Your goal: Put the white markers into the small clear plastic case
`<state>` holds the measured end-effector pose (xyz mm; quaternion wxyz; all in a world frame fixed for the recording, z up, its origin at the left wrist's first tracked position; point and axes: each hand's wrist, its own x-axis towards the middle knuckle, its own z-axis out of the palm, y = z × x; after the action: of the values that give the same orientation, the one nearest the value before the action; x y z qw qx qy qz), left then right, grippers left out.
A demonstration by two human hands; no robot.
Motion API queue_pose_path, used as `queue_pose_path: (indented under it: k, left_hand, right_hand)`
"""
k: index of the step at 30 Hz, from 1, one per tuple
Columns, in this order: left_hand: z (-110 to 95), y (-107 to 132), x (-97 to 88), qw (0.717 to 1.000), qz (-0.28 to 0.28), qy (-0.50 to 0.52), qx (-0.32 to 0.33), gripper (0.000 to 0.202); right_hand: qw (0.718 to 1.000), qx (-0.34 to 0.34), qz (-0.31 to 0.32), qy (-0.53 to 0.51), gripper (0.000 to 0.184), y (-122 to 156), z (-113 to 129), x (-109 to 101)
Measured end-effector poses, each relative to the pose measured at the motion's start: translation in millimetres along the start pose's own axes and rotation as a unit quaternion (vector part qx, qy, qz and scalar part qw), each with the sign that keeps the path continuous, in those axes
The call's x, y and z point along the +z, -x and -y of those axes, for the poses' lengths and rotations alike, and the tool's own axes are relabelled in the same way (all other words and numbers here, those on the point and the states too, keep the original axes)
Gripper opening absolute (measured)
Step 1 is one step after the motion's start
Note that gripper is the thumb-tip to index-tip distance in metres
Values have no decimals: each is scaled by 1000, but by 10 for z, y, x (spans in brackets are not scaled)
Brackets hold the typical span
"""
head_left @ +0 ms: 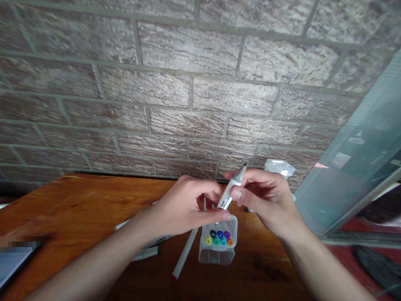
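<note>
A white marker (227, 195) with a grey neck and a dark bare tip slants up to the right between my hands. My right hand (266, 198) is closed on its upper barrel, thumb in front and fingers behind. Around its lower end my left hand (184, 202) is closed, the thumb in front; that end is hidden by the thumb. Just below stands a clear plastic marker case (216, 255) containing several markers with coloured ends: yellow, green, light blue, orange, black, blue and purple. Beside the case, to its left, a white marker with a red end (184, 256) lies on the table.
The wooden table (78, 200) meets a stone brick wall (188, 96) at the back. A clear plastic piece (280, 168) stands behind my right hand. White items (146, 253) lie partly under my left forearm. A blurred flat object (15, 263) is at the left edge; a translucent panel (347, 154) is on the right.
</note>
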<state>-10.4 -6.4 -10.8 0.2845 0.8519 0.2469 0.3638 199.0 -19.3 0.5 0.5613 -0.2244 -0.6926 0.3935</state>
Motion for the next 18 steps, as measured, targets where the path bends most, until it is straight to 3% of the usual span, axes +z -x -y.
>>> queue_pose_path:
  k: [10,18]
  left_hand:
    - [-16,3,8,1000,6,27,5,19]
    - [21,-2,11,999,10,47,3,15]
  right_hand:
    - [1000,10,9,0,4,8,10,-23]
    - [999,33,3,-28,13,27,-45,-45]
